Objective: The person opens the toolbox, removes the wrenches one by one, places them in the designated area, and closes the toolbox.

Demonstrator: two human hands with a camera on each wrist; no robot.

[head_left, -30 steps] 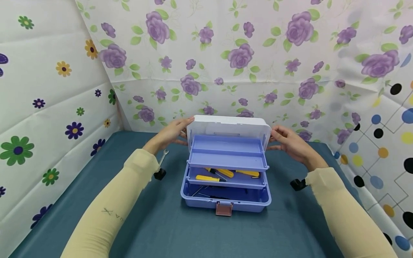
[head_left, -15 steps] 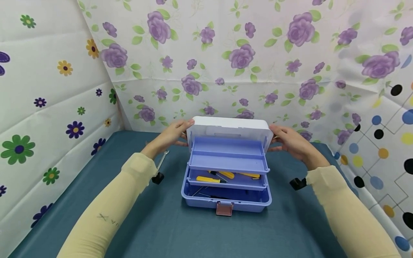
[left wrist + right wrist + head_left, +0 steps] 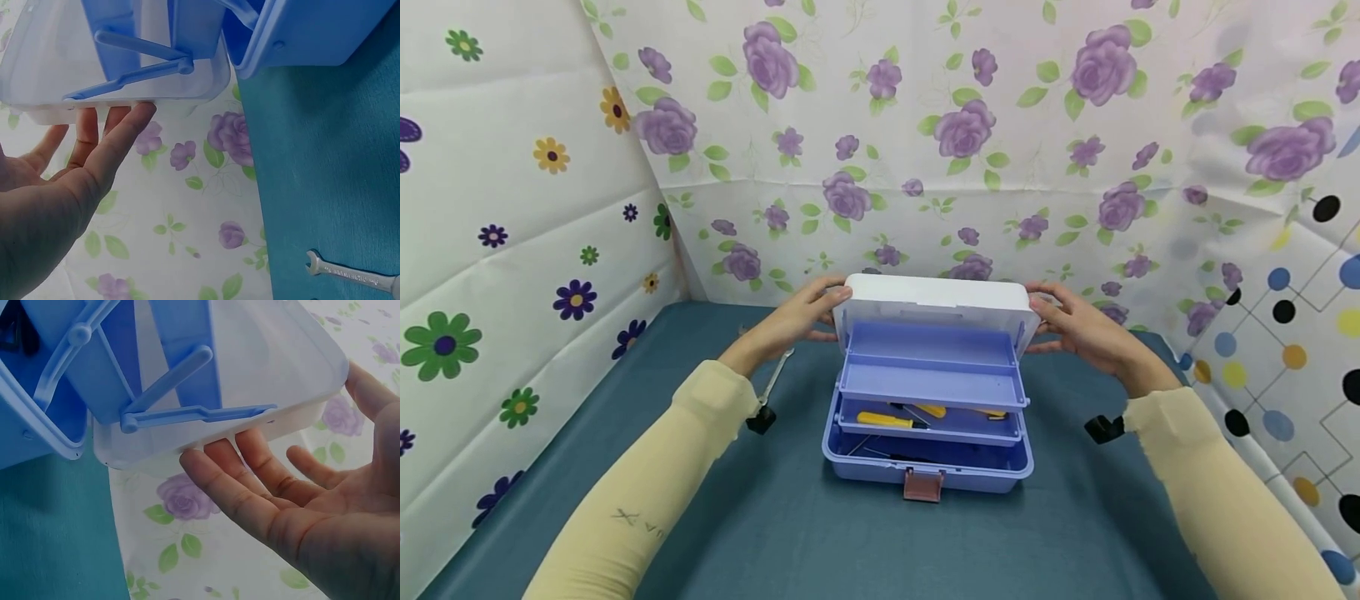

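Observation:
A lavender-blue toolbox [image 3: 872, 472] stands on the table with its white translucent lid [image 3: 937, 292] raised at the back. My left hand [image 3: 793, 323] holds the lid's left end, thumb at the upper corner and fingers [image 3: 119, 140] along the side. At the opposite end my right hand [image 3: 1086, 337] grips it the same way, its fingertips against the side wall in the right wrist view. Hinge arms [image 3: 172, 381] link the lid to the stepped trays. The top tray [image 3: 932, 383] holds nothing; below it, yellow-handled screwdrivers [image 3: 883, 419] lie partly covered in the middle tray.
A brown latch [image 3: 922, 485] hangs off the toolbox front. Left of the box, a wrench [image 3: 777, 375] lies on the blue-green table [image 3: 880, 554], close to my left sleeve. Flowered cloth [image 3: 895, 150] walls the back. Dark slim tools [image 3: 895, 456] lie in the box's bottom.
The lid has tipped slightly forward and down under both hands. The trays have sunk a little with it, covering more of the yellow handles.

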